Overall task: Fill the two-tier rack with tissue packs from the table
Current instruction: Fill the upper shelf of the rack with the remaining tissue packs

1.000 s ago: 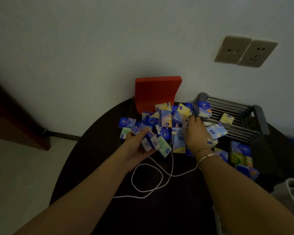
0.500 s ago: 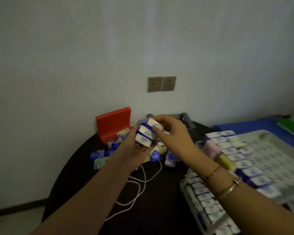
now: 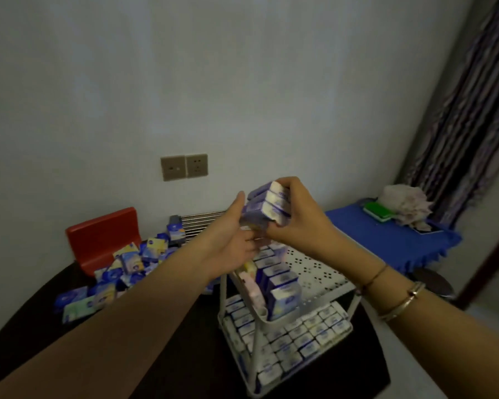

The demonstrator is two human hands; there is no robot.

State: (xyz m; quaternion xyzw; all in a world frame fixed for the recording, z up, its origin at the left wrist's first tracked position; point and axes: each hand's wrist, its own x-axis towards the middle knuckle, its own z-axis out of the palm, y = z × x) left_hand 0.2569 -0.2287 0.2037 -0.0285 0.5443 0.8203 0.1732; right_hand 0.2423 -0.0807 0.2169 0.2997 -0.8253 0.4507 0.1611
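A small stack of blue-and-white tissue packs (image 3: 268, 207) is held in the air above the white two-tier rack (image 3: 326, 279). My right hand (image 3: 296, 220) grips the stack from the right and top. My left hand (image 3: 231, 240) supports it from the left and below, thumb up. The rack's lower tier (image 3: 303, 341) is packed with rows of packs. Its perforated top tier holds a row of upright packs (image 3: 277, 280) along its left side; the right side is bare. A loose pile of packs (image 3: 118, 272) lies on the dark round table (image 3: 162, 367) at the left.
A red box (image 3: 104, 234) stands against the wall behind the pile, with a metal wire rack (image 3: 199, 223) beside it. Wall sockets (image 3: 184, 167) sit above. At the right a blue-covered surface (image 3: 386, 240) carries a green item and crumpled cloth, beside a striped curtain (image 3: 467, 110).
Both hands lifted packs from the pile, gathered them into a stack and carried it right, over the rack. My view swung right and the rack came fully into sight.
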